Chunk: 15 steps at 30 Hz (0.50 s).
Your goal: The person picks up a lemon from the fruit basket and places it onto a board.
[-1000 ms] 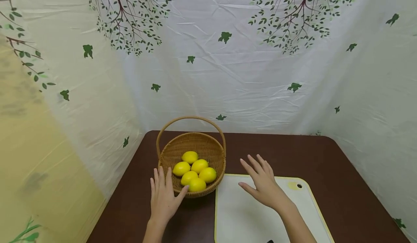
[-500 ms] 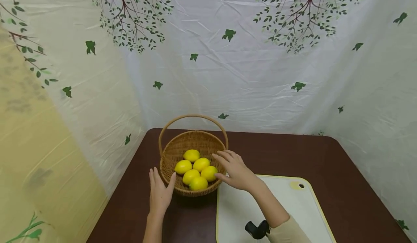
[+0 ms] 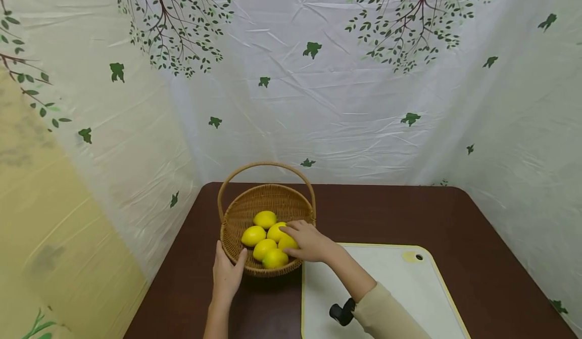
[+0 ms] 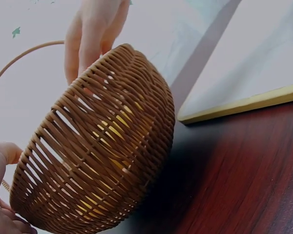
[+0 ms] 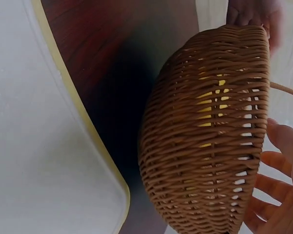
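A wicker basket [image 3: 245,210] with a hoop handle stands on the dark brown table [image 3: 386,212] and holds several yellow lemons [image 3: 265,219]. My left hand [image 3: 229,273] cups the basket's near left wall, thumb up against the weave; the left wrist view has that hand [image 4: 0,195] at the basket's [image 4: 97,146] lower left. My right hand [image 3: 309,242] reaches over the right rim, fingers and thumb curled round the rightmost lemon [image 3: 286,242]. In the right wrist view its fingers [image 5: 278,195] spread beyond the basket [image 5: 210,136].
A white cutting board [image 3: 400,288] with a yellow edge lies right of the basket, under my right forearm. White sheets printed with green leaves [image 3: 318,101] wall in the table at the back and both sides. Bare tabletop stretches behind the board.
My right hand has moved left from above the cutting board, over the basket rim, onto a lemon. My left hand has closed in from the table against the basket's side.
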{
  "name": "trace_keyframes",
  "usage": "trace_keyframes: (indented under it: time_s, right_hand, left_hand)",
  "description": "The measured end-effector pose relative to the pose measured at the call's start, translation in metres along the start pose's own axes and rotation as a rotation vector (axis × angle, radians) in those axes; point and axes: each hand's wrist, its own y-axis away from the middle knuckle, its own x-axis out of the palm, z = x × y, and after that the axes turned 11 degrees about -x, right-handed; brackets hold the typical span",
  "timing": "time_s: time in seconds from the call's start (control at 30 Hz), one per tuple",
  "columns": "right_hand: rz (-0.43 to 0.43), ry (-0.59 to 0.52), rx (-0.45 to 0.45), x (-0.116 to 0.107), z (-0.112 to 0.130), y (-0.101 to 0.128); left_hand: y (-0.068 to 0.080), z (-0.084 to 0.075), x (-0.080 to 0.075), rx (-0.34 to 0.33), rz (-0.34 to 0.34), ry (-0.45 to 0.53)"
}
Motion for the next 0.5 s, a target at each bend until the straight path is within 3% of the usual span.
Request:
trace_keyframes:
  time_s: [0.5]
  right_hand:
    - [0.186,-0.006,0.058,0.012,0.001,-0.026]
  left_hand:
    - [0.001,0.004,0.005,-0.043,0.02,0.031]
